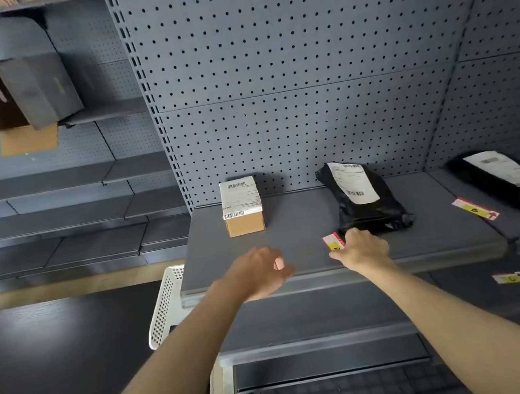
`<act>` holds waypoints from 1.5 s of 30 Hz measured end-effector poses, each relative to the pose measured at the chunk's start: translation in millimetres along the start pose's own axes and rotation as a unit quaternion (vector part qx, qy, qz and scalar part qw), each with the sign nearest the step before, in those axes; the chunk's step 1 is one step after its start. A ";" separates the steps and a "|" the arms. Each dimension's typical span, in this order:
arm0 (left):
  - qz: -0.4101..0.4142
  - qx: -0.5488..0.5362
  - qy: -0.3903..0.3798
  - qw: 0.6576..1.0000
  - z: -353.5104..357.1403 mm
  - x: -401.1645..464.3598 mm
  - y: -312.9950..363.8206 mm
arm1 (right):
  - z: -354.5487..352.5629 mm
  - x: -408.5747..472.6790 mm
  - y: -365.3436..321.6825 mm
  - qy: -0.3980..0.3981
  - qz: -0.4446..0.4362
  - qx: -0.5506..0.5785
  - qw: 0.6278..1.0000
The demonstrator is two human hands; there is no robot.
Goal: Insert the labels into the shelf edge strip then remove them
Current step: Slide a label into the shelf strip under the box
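Observation:
My right hand (362, 248) pinches a small red, white and yellow label (333, 241) just above the grey shelf, a little behind the shelf edge strip (401, 265). My left hand (259, 272) hovers over the front of the same shelf with its fingers loosely curled and nothing in it. A second label (475, 209) lies flat on the neighbouring shelf to the right. A third label (510, 278) lies on the lower shelf at the right.
A small cardboard box (241, 206) and a black mailer bag (363, 196) stand on the shelf behind my hands. Another black bag (506, 178) lies at the right. A white perforated basket (166, 305) hangs off the shelf's left end. Pegboard backs the shelves.

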State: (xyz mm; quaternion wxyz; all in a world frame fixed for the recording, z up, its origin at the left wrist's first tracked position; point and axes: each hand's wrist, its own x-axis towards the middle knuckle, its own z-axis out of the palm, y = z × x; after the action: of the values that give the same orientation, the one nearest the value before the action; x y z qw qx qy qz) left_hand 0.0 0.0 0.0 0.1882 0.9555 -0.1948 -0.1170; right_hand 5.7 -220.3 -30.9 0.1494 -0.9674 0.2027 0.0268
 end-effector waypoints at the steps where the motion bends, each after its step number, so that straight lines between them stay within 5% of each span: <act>1: 0.001 -0.011 -0.001 1.000 2.9 -0.8 -1.3 | 2.0 0.6 -0.4 -0.005 0.016 0.009 1.000; 14: -0.002 -0.043 0.054 0.998 6.9 2.2 -27.3 | 17.0 15.1 -3.3 -0.014 0.089 0.178 0.980; 27: 0.070 -0.058 0.165 0.982 -22.0 -7.7 -31.5 | -11.5 -43.9 -58.3 -0.039 -0.279 0.244 0.928; 45: -0.048 -0.047 0.221 0.973 26.3 -53.8 -83.4 | 42.4 -53.6 -84.8 -0.018 -0.278 0.243 0.929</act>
State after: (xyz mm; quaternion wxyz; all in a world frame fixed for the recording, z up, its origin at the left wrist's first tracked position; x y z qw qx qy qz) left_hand -28.6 85.3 -49.4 0.2656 0.9559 -0.0968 0.0793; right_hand -9.1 -113.0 -41.7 0.3849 -0.9185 -0.0766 -0.0488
